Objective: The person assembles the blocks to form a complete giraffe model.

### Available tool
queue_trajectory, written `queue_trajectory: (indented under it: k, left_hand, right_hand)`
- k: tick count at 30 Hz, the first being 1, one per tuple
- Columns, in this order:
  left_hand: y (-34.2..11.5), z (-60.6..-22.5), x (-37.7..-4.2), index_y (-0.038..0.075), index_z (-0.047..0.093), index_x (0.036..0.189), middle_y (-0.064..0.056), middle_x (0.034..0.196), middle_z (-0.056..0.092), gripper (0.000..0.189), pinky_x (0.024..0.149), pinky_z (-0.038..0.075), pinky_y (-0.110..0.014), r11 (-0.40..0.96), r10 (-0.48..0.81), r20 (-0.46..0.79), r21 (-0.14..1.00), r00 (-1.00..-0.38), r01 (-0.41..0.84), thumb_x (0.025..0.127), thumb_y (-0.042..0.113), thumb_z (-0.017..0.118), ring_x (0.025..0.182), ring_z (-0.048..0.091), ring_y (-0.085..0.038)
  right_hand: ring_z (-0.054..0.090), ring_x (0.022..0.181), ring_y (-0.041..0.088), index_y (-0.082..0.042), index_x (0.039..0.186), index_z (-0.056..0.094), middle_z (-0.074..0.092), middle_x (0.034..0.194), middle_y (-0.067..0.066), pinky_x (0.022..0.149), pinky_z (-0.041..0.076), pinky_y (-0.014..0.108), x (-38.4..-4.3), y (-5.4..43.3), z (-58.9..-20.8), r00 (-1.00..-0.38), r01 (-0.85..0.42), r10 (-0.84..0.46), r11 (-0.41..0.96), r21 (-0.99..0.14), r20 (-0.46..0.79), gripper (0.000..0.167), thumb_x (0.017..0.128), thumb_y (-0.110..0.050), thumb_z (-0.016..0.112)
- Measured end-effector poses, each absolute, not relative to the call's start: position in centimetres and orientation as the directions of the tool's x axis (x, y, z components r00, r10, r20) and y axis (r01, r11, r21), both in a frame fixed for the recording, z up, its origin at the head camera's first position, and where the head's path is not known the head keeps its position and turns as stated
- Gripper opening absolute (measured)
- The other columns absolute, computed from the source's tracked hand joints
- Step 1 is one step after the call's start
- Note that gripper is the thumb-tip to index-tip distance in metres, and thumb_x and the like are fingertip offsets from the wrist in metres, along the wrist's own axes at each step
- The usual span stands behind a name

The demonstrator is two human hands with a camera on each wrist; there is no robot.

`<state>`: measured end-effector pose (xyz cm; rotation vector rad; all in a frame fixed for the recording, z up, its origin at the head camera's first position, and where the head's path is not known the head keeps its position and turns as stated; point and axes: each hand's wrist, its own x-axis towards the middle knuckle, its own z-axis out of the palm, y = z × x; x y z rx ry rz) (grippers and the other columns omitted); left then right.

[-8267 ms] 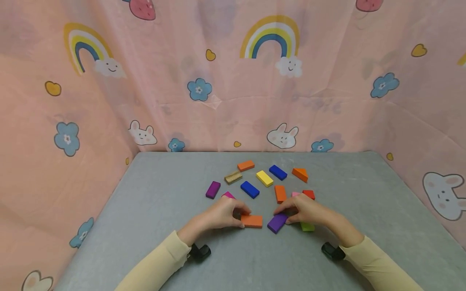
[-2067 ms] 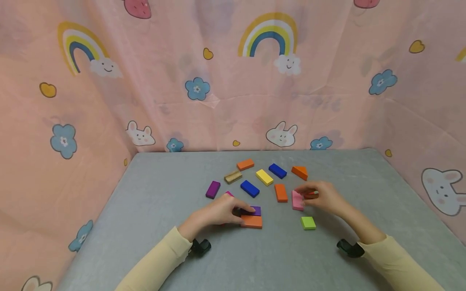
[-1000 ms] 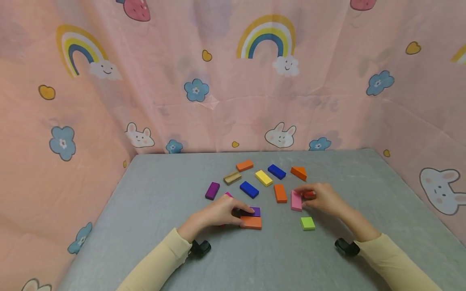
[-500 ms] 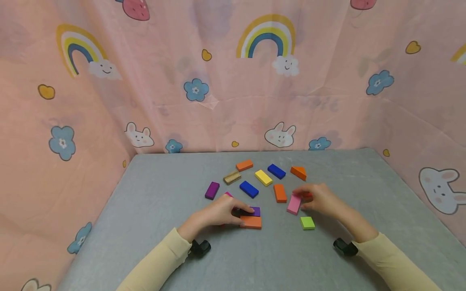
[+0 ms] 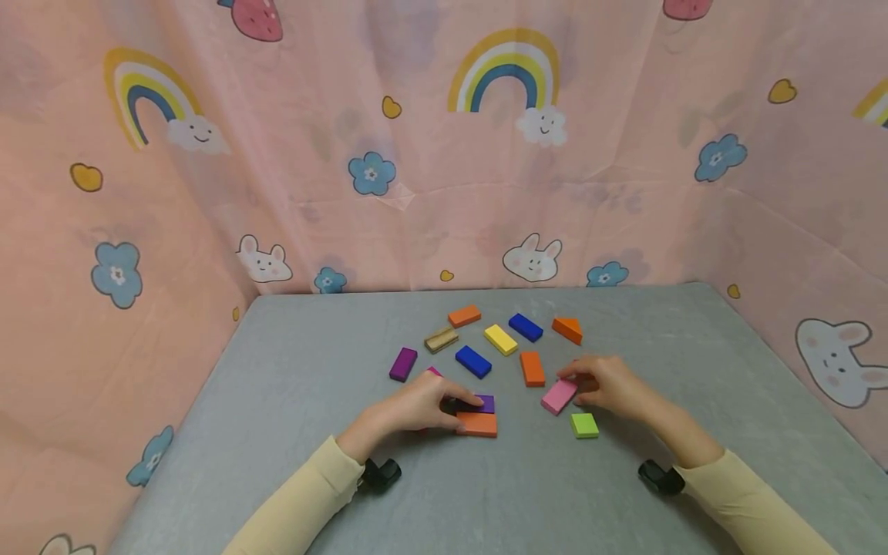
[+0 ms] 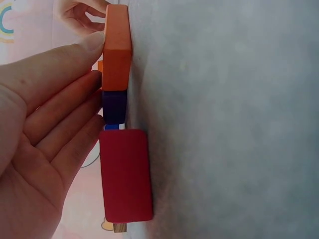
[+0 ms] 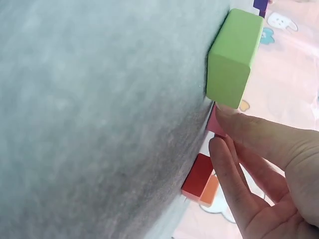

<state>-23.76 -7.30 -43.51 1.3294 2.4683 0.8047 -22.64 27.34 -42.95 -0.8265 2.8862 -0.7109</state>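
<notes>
My left hand [image 5: 416,405] holds two flat blocks lying long side to long side: thumb at the near orange block [image 5: 476,425], index fingertip on the purple block [image 5: 488,404] behind it. In the left wrist view, a dark red block [image 6: 126,177] stands close by the fingers; in the head view the hand hides nearly all of it. Thumb and fingers of my right hand [image 5: 610,385] pinch the right end of a pink block [image 5: 558,396], which lies slanted. Nearer to me is a lime green block [image 5: 584,425], just below that hand.
Behind the hands lie loose blocks: two blue [image 5: 473,361], a yellow one [image 5: 501,339], a plum one [image 5: 403,364], a wood-patterned one [image 5: 441,339], several orange [image 5: 532,369]. A red block [image 7: 198,174] shows beyond the right fingers. A patterned pink curtain [image 5: 444,223] backs the grey table [image 5: 319,339].
The purple block, earlier in the right hand, now lies against the orange one. The right hand has since taken the pink block, turned it and drawn it left and nearer. The left hand stays put.
</notes>
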Motion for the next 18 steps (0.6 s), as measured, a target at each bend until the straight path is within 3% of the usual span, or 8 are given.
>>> queue_trajectory:
  k: [18]
  left_hand:
    - [-7.37, -43.61, -23.84, 0.024, 0.067, 0.121, 0.011, 0.117, 0.067, 0.04, 0.088, 0.049, -0.019, 0.437, 0.823, 0.064, 0.564, -0.564, 0.701, 0.081, 0.029, 0.075, 0.104, 0.059, 0.001]
  right_hand:
    - [0.059, 0.08, 0.014, -0.008, 0.102, 0.069, 0.068, 0.095, 0.001, 0.073, 0.055, 0.029, -23.21, 27.97, -42.91, -0.835, -0.507, -0.546, 0.72, -0.474, 0.062, 0.028, 0.075, -0.004, 0.077]
